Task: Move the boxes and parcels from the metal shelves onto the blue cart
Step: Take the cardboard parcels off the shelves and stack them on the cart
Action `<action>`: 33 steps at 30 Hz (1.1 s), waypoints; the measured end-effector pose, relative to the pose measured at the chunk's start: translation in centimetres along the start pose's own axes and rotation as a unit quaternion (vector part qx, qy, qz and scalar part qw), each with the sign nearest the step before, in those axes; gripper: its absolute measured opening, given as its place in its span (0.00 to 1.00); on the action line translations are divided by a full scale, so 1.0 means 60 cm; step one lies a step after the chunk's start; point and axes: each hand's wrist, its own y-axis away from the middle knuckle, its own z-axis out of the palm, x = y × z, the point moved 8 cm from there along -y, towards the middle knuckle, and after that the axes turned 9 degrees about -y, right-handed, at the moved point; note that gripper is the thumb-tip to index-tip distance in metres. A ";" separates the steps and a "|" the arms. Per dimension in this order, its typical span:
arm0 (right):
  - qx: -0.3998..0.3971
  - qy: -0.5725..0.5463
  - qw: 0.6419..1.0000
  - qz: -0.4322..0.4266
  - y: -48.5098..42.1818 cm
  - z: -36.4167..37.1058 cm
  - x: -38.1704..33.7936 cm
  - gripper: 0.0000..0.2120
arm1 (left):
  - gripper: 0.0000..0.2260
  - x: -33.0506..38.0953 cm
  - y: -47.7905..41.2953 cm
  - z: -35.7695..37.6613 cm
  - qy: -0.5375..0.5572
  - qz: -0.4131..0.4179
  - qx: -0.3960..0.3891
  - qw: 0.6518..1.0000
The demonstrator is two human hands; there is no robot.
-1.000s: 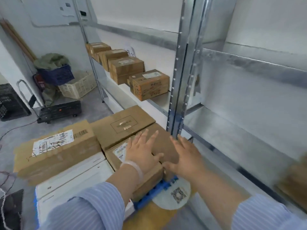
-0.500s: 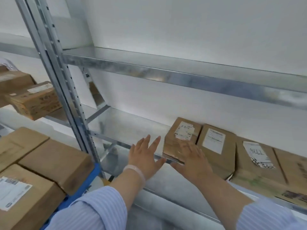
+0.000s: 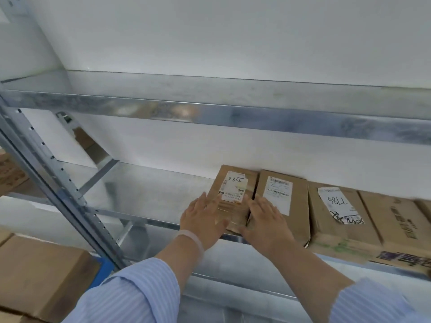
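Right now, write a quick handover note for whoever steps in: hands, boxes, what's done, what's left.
Left hand: open, flat on the left side of the end box, no grip yet.
Right hand: open, at that box's right side, partly over the next box.
Both boxes lie in a row of boxes on the middle shelf; the stretch left of them is bare.
Done: some boxes, like the cart box, already sit at lower left, where a blue cart edge shows.
Left: lift the end box over to the cart, then the rest of the row.
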 end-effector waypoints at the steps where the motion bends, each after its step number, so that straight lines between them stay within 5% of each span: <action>1: 0.000 0.005 1.000 0.004 -0.007 0.000 0.000 0.36 | 0.31 -0.003 -0.013 0.004 0.002 0.000 -0.009 1.000; 13: 0.019 0.025 0.998 0.054 -0.083 0.030 -0.029 0.31 | 0.30 -0.023 -0.152 0.059 0.083 0.045 -0.114 0.989; 20: -0.001 0.015 0.997 0.080 -0.130 0.057 -0.048 0.31 | 0.31 -0.086 -0.149 0.052 0.192 0.033 -0.101 0.976; 27: -0.050 -0.164 0.970 0.171 -0.152 0.138 -0.061 0.31 | 0.29 -0.155 -0.143 0.051 0.283 -0.003 -0.059 0.957; 33: -0.030 -0.272 0.953 0.132 -0.173 0.152 -0.072 0.30 | 0.31 -0.160 -0.156 0.054 0.343 -0.034 -0.052 0.937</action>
